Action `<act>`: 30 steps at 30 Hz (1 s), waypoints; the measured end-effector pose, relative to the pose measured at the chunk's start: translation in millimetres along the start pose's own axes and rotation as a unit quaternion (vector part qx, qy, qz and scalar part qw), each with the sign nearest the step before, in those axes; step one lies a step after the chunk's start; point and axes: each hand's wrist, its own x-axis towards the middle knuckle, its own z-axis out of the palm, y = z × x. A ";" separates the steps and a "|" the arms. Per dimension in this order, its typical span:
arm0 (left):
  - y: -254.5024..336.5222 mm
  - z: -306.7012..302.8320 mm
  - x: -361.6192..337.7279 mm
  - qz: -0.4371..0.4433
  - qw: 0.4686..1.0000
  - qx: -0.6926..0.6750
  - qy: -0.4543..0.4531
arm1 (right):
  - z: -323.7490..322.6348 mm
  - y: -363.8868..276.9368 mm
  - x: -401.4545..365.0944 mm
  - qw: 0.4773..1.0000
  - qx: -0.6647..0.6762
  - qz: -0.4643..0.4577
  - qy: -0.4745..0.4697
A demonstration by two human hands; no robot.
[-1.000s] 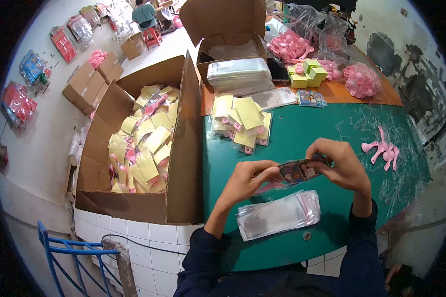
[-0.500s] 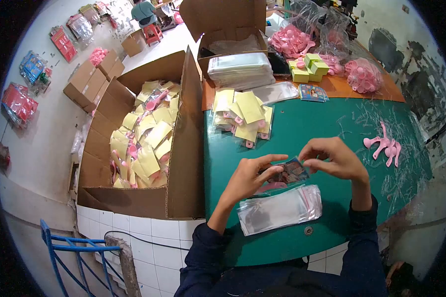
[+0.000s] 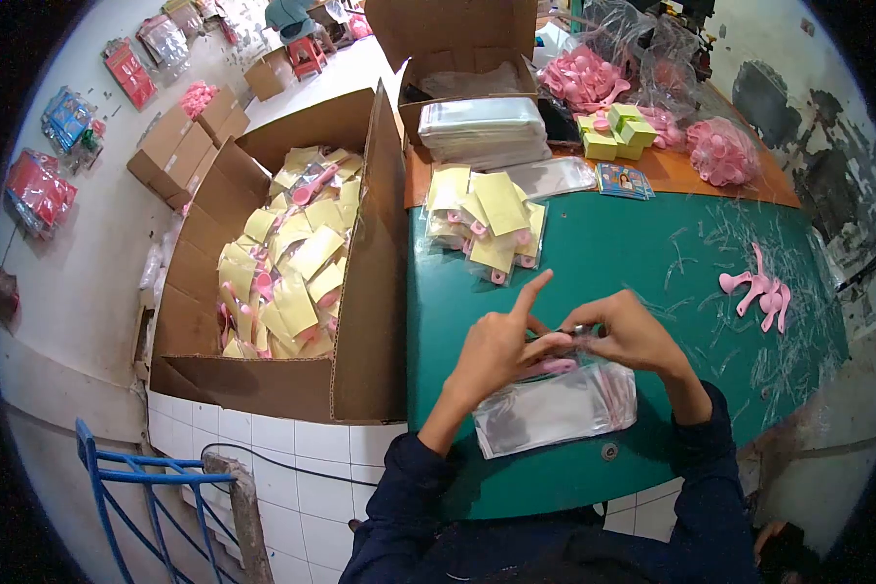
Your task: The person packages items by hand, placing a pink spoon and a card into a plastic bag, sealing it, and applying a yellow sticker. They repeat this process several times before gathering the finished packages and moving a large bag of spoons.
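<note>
Above a stack of clear plastic sleeves (image 3: 545, 414), both hands meet at a small clear packet with a pink item (image 3: 552, 367) in it. My left hand (image 3: 496, 352) pinches the packet's left part between thumb and a finger, its index finger pointing up. My right hand (image 3: 625, 333) has its fingertips pressed together at the packet's upper right edge. The hands hide most of the packet. A pile of finished-looking packets with yellow cards (image 3: 501, 204) lies beyond them, and loose pink spoons (image 3: 771, 297) lie to the right.
A large cardboard box (image 3: 370, 292) full of yellow-card packets stands left of the green table (image 3: 613, 243). At the back are stacked plastic sleeves (image 3: 482, 131), yellow card blocks (image 3: 616, 134), bagged pink spoons (image 3: 722, 153) and printed cards (image 3: 624, 181). A person (image 3: 287, 18) is far off.
My right hand has moved left and down to the packet, closer to my left hand. My left index finger has lifted. The packet's dark printed face is now mostly hidden. The view has shifted slightly.
</note>
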 end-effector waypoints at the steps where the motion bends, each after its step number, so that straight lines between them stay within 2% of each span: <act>1: -5.5 -2.3 -0.2 0.001 1.000 0.016 0.000 | 0.0 8.2 0.1 0.999 0.025 0.011 0.026; 4: -49.3 -18.7 -3.5 -0.021 0.990 -0.113 -0.083 | -12.8 26.3 -2.1 0.992 0.093 0.034 0.083; 5: -59.0 -20.3 -5.2 -0.025 0.966 -0.237 -0.101 | -16.1 31.2 -3.0 0.987 0.126 0.047 0.090; 6: -56.8 -22.0 -5.7 -0.044 0.957 -0.271 -0.092 | -18.0 33.8 -2.8 0.981 0.159 0.060 0.097; 8: -50.0 -24.5 -8.8 -0.086 0.934 -0.338 -0.074 | -18.7 33.9 -2.4 0.969 0.218 0.100 0.052; 10: -49.4 -22.2 -7.6 -0.093 0.945 -0.304 -0.074 | -17.7 36.9 -1.4 0.952 0.272 0.141 0.018; 13: -48.7 -18.2 -6.4 -0.082 0.951 -0.288 -0.073 | -13.3 49.8 -2.1 0.948 0.295 0.112 0.040; 14: -48.7 -16.4 -6.6 -0.075 0.952 -0.288 -0.072 | -13.5 50.5 -2.7 0.957 0.264 0.105 0.065; 17: -50.0 2.2 -6.3 -0.079 0.982 -0.161 0.057 | -15.8 43.1 -3.7 0.973 0.156 0.095 0.139; 19: -48.2 15.7 -10.2 -0.120 0.942 -0.311 0.029 | -15.8 20.0 -2.6 0.974 0.067 0.107 0.187; 20: -47.6 19.9 -12.3 -0.140 0.913 -0.383 0.015 | -12.8 18.0 -2.7 0.986 0.048 0.066 0.146; 21: -41.8 19.4 -15.2 -0.168 0.874 -0.454 -0.040 | -8.8 16.4 -4.3 0.994 0.031 0.025 0.104; 23: -32.3 21.2 -22.2 -0.205 0.848 -0.485 -0.056 | -0.9 14.4 -6.8 0.999 0.015 -0.039 0.017; 24: -28.5 21.4 -24.5 -0.224 0.834 -0.500 -0.065 | 1.9 15.0 -5.4 0.998 0.000 -0.054 0.014; 26: -27.4 20.6 -26.9 -0.223 0.863 -0.445 -0.084 | 10.3 20.5 -2.0 0.996 -0.028 -0.081 0.008; 28: -31.5 22.6 -29.4 -0.190 0.902 -0.376 -0.097 | 27.0 36.1 0.0 0.993 -0.087 -0.058 0.061; 30: -33.3 23.6 -28.7 -0.165 0.914 -0.356 -0.104 | 38.9 50.0 1.1 0.983 -0.156 -0.035 0.095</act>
